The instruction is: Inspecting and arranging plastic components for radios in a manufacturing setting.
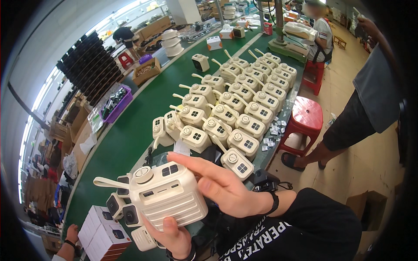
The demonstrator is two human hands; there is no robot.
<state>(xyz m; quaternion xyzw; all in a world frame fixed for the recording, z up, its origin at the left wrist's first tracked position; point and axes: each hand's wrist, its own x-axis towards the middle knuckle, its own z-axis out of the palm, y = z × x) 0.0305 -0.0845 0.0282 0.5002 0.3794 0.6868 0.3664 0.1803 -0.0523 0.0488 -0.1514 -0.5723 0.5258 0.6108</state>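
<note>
A cream boxy device (172,202) with a round knob, dark square buttons on top, slots and a ribbed side is held up close in front of me. Its strap loop sticks out to the left. My left hand (174,239) grips it from below, the thumb pressed on the ribbed side and the other fingers mostly hidden behind it. Across its upper right edge lies my right hand (222,187), fingers stretched out straight and touching or nearly touching the top by the buttons. Several similar devices with dark round fronts (130,215) stand just behind the held one.
Rows of matching devices (226,113) fill the green table (135,126). White boxes (102,235) stand lower left beside another person's hand (72,235). Small white packets (272,135) lie along the right edge. A red stool (307,115) and a standing person (370,95) are at right.
</note>
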